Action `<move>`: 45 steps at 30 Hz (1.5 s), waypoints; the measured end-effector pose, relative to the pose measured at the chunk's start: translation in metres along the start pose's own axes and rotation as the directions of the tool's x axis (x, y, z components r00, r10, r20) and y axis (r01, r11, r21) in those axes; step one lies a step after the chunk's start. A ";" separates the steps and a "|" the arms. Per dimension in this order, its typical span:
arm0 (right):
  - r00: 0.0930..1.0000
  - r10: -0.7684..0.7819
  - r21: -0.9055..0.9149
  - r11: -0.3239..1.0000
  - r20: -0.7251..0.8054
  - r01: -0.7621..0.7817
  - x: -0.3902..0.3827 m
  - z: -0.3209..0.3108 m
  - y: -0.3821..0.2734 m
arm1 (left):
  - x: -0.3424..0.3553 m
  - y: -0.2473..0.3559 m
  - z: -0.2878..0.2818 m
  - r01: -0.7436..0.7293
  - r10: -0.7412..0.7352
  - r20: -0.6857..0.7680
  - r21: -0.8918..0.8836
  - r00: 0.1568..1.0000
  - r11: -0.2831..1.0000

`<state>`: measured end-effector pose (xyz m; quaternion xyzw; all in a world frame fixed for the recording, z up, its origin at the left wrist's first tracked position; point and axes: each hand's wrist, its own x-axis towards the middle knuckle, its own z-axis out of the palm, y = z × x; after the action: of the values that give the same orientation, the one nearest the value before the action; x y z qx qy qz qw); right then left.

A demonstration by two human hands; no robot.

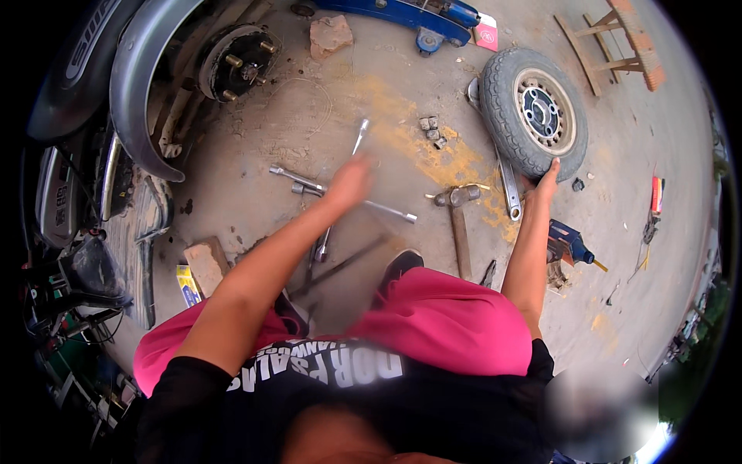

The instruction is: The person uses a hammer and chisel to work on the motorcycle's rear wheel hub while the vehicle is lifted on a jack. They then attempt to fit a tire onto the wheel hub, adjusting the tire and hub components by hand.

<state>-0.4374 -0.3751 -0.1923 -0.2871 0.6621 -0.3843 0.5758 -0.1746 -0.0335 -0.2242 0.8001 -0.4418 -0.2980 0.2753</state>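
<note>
My right hand point(543, 184) grips the lower edge of a wheel point(502, 116), thumb on the tyre's side; the wheel leans tilted with its pale rim facing right. My left hand point(352, 184), smeared by motion, is over the middle of a chrome cross wrench point(392, 212) on the ground. Its fingers do not show clearly, and whether it grips the wrench is unclear. Between the hands lie several lug nuts point(434, 130), a hammer point(461, 232) and a long spanner point(510, 189), partly behind the wheel. At upper left a bare hub point(239, 68) with studs shows beneath a grey fender point(127, 93).
A blue jack point(386, 11) lies at the far edge, near a brick chunk point(331, 36). A wooden stool point(630, 39) stands far right. A blue-and-black tool point(570, 241) lies by my right forearm. Another brick point(206, 265) and a yellow box point(188, 286) sit near left.
</note>
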 end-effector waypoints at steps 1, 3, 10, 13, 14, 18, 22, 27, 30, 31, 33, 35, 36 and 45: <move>0.998 0.033 -0.024 0.999 0.060 -0.031 0.000 -0.004 0.004 | 0.007 -0.001 0.005 0.015 -0.017 0.036 0.053 0.999 0.998; 0.984 0.120 -0.266 0.960 0.130 -0.081 0.005 -0.029 0.008 | 0.022 0.013 0.005 0.257 -0.253 0.159 -0.005 0.954 0.967; 0.688 -0.485 -0.760 0.070 0.540 0.646 -0.038 0.023 -0.024 | 0.021 -0.011 0.009 0.120 -0.118 0.045 -0.059 0.992 0.991; 0.562 -0.324 -0.539 0.166 0.761 0.826 -0.111 0.105 -0.055 | 0.014 -0.016 -0.003 0.084 -0.083 0.014 -0.153 0.996 0.985; 0.534 -0.171 -0.490 0.244 0.828 0.837 -0.128 0.126 -0.059 | 0.009 -0.014 -0.015 0.073 -0.075 0.001 -0.209 0.997 0.975; 0.206 0.364 -0.293 0.201 0.908 0.935 -0.203 0.219 -0.049 | -0.026 -0.069 -0.065 0.355 -0.457 -0.210 -0.388 0.864 0.850; 0.021 0.446 -0.118 0.191 0.895 0.974 -0.222 0.295 0.023 | -0.059 -0.122 -0.095 0.368 -0.590 -0.263 -0.573 0.763 0.732; 0.247 0.407 -0.475 0.716 0.880 0.512 -0.324 0.346 0.075 | -0.077 -0.156 -0.099 0.325 -0.643 -0.403 -0.617 0.651 0.716; 0.221 0.444 -0.439 0.895 0.868 -0.074 -0.331 0.353 0.097 | -0.075 -0.146 -0.095 0.366 -0.678 -0.403 -0.616 0.615 0.698; 0.231 0.453 -0.414 0.889 0.861 -0.196 -0.328 0.356 0.108 | -0.079 -0.147 -0.093 0.410 -0.662 -0.411 -0.549 0.627 0.729; 0.247 0.467 -0.337 0.839 0.849 -0.427 -0.324 0.361 0.123 | -0.086 -0.150 -0.087 0.443 -0.673 -0.388 -0.532 0.630 0.722; 0.319 0.397 -0.365 0.918 0.861 -0.157 -0.330 0.361 0.121 | -0.100 -0.160 -0.076 0.433 -0.731 -0.323 -0.637 0.602 0.638; 0.347 0.353 -0.371 0.929 0.869 -0.017 -0.333 0.361 0.118 | -0.106 -0.165 -0.072 0.441 -0.712 -0.331 -0.604 0.619 0.664; 0.533 -0.178 -0.184 0.811 0.827 0.556 -0.287 0.378 0.149 | -0.102 -0.137 -0.085 0.522 -0.601 -0.230 -0.326 0.765 0.789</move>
<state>-0.0066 -0.1260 -0.1779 -0.6785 0.3346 -0.1817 0.6282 -0.0835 0.1335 -0.2397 0.8933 -0.0892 -0.2843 0.3364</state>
